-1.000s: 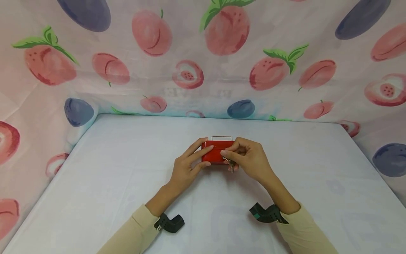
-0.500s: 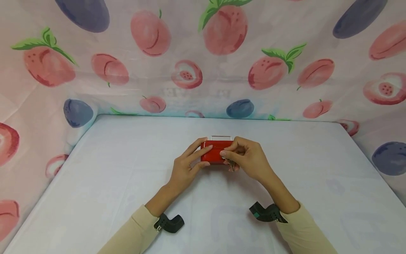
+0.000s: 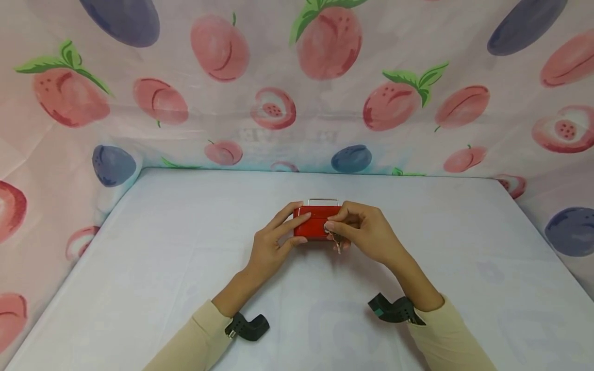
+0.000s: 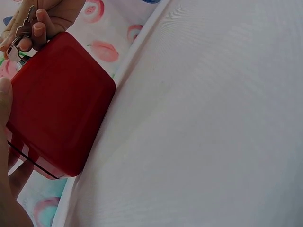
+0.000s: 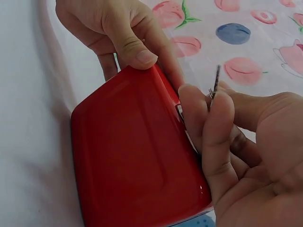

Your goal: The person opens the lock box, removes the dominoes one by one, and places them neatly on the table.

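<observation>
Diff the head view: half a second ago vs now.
Right grip eased its thumb slightly rightward, forearm with it; the hanging key swung lower. Nothing taken or let go: left grip still holds the red box, which hasn't visibly moved.

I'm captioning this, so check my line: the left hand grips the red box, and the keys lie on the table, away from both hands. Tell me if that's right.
Not quite: the keys are not lying on the table. The right hand holds them at the red box, as the head view shows. The left hand does grip the box.
</observation>
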Available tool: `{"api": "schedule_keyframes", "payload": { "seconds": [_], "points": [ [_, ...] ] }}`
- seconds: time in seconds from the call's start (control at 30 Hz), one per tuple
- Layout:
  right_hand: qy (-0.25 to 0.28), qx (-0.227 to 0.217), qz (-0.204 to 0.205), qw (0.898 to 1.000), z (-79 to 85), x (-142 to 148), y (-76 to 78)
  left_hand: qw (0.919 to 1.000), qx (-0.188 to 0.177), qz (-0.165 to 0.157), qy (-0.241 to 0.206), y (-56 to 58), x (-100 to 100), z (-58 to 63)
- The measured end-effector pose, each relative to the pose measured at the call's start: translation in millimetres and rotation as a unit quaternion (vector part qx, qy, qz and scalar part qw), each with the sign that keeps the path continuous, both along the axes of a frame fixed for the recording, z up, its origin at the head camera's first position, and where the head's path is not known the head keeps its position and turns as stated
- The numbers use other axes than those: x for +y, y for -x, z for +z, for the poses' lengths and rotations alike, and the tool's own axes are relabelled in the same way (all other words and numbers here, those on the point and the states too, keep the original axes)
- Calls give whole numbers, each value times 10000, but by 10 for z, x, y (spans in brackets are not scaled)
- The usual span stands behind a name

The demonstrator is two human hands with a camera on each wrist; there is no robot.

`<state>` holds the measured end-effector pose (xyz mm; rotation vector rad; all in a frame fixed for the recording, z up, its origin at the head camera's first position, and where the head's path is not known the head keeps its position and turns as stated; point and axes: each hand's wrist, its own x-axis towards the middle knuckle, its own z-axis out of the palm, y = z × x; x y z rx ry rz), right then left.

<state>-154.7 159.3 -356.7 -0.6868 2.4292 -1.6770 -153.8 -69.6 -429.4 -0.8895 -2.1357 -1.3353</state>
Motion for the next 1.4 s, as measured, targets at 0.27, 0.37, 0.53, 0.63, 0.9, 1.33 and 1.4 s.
{"api": "schedule_keyframes", "payload": {
  "seconds": [0.27,0.37,0.53,0.63,0.9,1.33,1.4],
  "points": [
    [-28,38,134,9999,10,4,7,10000,-8,-20,12,15,-8,-11],
    [-98,-33,223,9997,14,24,17,10000,23,-32,17,23,-10,-19],
    [-368,-104,253,9989,43,67,8,10000,36,-87,31,29,-5,-27],
    [-466,-105,276,9985,60,86,4,9999,64,-86,41,36,-1,-28],
    [-788,158,367,9961,97,116,13,9999,48,-84,47,46,-14,-36],
    [-1326,709,153,9885,192,151,-21,9999,-94,-139,31,40,-20,-14],
    [-1343,824,28,9875,203,154,-24,9998,-79,-153,20,41,-21,-13]
  ]
}}
